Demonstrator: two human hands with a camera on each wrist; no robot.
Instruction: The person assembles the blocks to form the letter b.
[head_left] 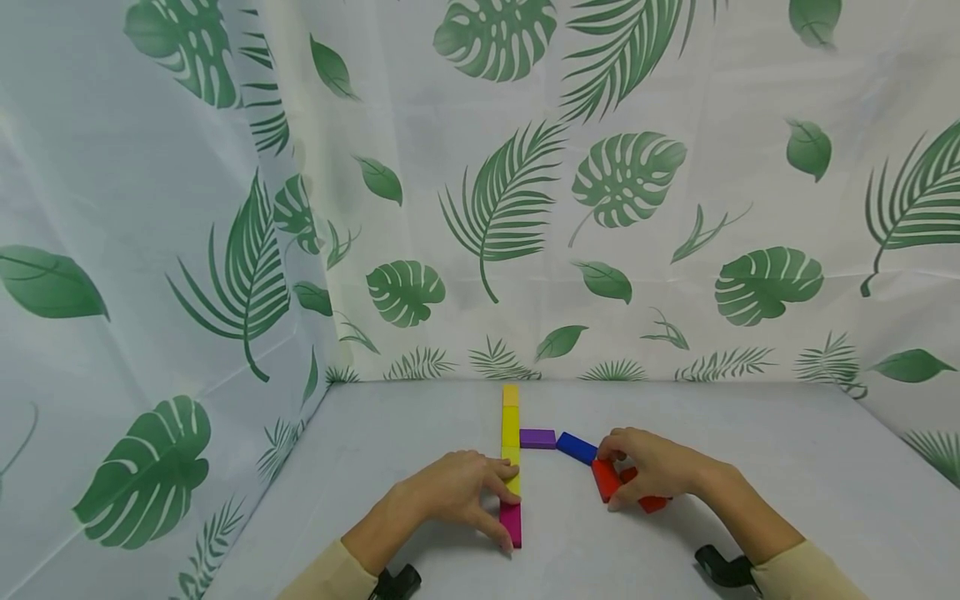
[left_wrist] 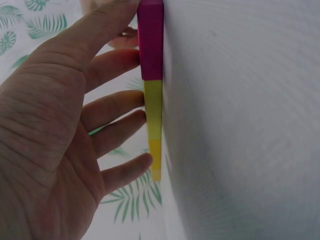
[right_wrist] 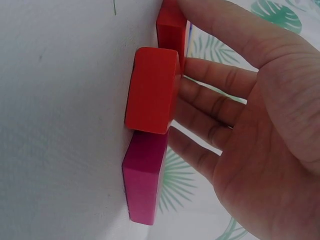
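My left hand (head_left: 468, 492) lies over the near part of a straight row of blocks, its fingers spread and fairly straight. Its thumb is at the near end of a magenta block (head_left: 511, 525); other fingertips touch the yellow blocks (left_wrist: 153, 110) beyond. On the right, my right hand (head_left: 660, 462) pinches a red block (head_left: 606, 481) between thumb and index finger. A second red block (right_wrist: 154, 90) sits under that hand, beside another magenta block (right_wrist: 145, 175), mostly hidden in the head view. From the row, a purple block (head_left: 537, 438) and a blue block (head_left: 577, 447) lead toward the held red one.
The blocks lie on a white tabletop (head_left: 405, 417). Leaf-printed white cloth (head_left: 525, 325) hangs behind and at the left. A black wrist device (head_left: 723, 568) is at the right wrist, another (head_left: 397, 583) at the left.
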